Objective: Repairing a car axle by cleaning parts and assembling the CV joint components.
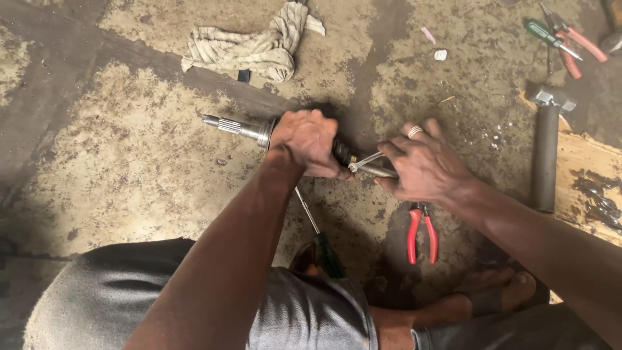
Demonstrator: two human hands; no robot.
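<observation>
A metal drive shaft (240, 127) with a splined end and a black rubber boot (341, 151) lies on the stained concrete floor. My left hand (308, 142) is wrapped around the shaft at the boot. My right hand (424, 163), with a ring on one finger, grips the thin shaft end and a metal clamp band (368, 160) next to the boot. A green-handled screwdriver (321, 236) lies under my left forearm. Red-handled pliers (422, 233) rest on the floor just below my right hand.
A striped rag (253, 45) lies at the top. A hammer (546, 146) rests at the right beside a wooden board (593, 175). More pliers (573, 45) and a green screwdriver (547, 35) lie at the top right. My knees and sandalled foot (499, 295) fill the bottom.
</observation>
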